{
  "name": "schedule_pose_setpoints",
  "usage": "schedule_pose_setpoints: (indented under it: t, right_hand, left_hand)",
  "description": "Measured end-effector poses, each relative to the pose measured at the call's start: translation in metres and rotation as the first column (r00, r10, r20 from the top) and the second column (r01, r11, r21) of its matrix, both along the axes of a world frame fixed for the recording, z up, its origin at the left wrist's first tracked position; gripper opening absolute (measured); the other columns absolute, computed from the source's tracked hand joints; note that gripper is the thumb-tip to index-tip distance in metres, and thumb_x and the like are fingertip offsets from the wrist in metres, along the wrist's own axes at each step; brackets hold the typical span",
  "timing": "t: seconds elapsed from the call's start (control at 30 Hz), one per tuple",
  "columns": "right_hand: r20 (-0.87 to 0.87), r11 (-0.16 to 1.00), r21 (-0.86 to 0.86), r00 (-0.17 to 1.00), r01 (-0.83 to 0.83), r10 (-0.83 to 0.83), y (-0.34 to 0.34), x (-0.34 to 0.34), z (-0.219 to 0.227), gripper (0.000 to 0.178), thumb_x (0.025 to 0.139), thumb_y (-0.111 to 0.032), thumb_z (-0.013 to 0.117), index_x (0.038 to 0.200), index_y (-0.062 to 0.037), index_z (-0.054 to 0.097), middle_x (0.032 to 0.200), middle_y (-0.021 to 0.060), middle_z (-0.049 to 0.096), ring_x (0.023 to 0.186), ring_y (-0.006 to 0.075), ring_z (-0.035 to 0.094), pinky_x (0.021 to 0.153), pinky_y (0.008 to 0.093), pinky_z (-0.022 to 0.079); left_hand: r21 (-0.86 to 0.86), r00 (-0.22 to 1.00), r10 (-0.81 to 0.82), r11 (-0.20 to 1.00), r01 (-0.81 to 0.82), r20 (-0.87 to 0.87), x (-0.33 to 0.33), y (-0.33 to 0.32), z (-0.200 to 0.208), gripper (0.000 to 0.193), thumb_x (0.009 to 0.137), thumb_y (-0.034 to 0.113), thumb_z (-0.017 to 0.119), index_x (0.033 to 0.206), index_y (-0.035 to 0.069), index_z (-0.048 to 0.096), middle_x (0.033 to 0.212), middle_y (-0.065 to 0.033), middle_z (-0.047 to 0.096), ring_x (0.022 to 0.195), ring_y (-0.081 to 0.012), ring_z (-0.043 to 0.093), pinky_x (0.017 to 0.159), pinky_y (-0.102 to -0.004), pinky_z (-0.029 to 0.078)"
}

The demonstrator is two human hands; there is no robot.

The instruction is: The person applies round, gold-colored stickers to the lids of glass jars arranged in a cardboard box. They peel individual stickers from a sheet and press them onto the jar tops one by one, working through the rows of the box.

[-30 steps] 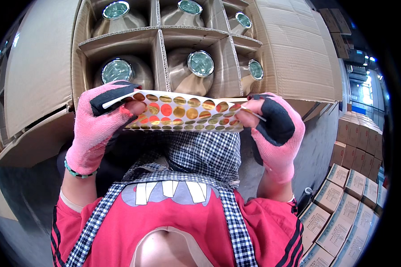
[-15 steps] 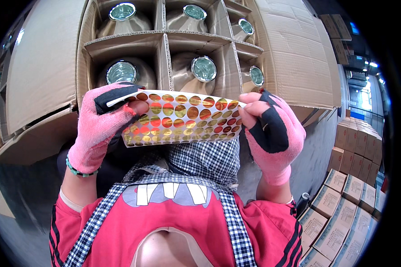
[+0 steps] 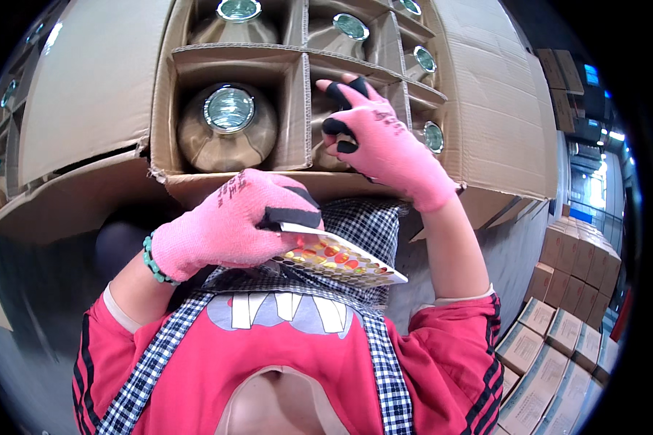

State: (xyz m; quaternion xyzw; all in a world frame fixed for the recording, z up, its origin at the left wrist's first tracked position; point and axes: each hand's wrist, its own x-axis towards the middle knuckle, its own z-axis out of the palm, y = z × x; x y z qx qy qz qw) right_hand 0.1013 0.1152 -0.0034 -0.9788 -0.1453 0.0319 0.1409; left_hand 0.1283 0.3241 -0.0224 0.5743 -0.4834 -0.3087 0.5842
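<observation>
My left hand (image 3: 239,221), in a pink glove with black finger parts, grips a sheet of round gold and red stickers (image 3: 334,255) by its left end. The sheet is tilted above my lap. My right hand (image 3: 384,134), gloved alike, reaches into a compartment of the cardboard box (image 3: 168,116). Its thumb and forefinger are bent close together while two other fingers stretch out. It covers most of the glass bottle there; anything between the fingertips is hidden. In the compartment to the left stands a round glass bottle (image 3: 228,134) with a wide greenish mouth.
Cardboard dividers (image 3: 239,51) separate several more bottles, including one behind my right hand (image 3: 350,27). Box flaps spread left (image 3: 87,80) and right (image 3: 493,94). Stacked cartons (image 3: 544,370) stand at the lower right, with more cartons (image 3: 580,254) beyond them.
My right hand has left the sticker sheet and moved up over the bottle compartment. My left hand has lowered and shifted right with the sheet, which now tilts. The view has shifted slightly.
</observation>
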Motion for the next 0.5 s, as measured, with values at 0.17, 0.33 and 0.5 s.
schedule_pose_setpoints:
  t: [0.17,0.33,0.5]
  right_hand:
    - [0.049,0.899,-0.435,0.996,-0.047,0.076,0.010,0.012,-0.012,0.021,0.062,-0.009,0.063,0.082,-0.0049,0.056,0.121,0.0141,0.041,0.115,0.0374,0.034,0.092,0.0438,0.033]
    - [0.401,0.977,0.051,0.892,0.208,-0.211,0.004,0.001,0.031,0.025,0.058,-0.008,0.066,0.081,-0.0028,0.056,0.103,0.0132,0.053,0.098,0.0295,0.050,0.082,0.0387,0.040]
    - [0.111,0.897,0.391,0.957,0.205,-0.268,0.017,-0.054,0.079,0.032,0.057,-0.013,0.072,0.080,0.0004,0.056,0.087,0.0133,0.057,0.083,0.0276,0.055,0.075,0.0318,0.042]
  left_hand:
    - [-0.020,0.996,0.088,0.996,-0.088,-0.022,0.006,0.004,0.000,0.017,0.057,-0.001,0.060,0.073,0.001,0.061,0.064,-0.0075,0.056,0.062,-0.0213,0.052,0.057,-0.0284,0.042]
    - [-0.052,0.983,0.179,0.982,-0.180,-0.036,0.008,0.007,0.001,0.017,0.057,-0.003,0.058,0.073,0.000,0.061,0.066,-0.0077,0.057,0.062,-0.0197,0.053,0.058,-0.0275,0.042]
    - [-0.058,0.937,0.247,0.961,-0.269,-0.247,0.012,0.009,0.006,0.020,0.060,-0.001,0.058,0.080,0.000,0.062,0.074,-0.0095,0.060,0.069,-0.0185,0.057,0.065,-0.0281,0.045]
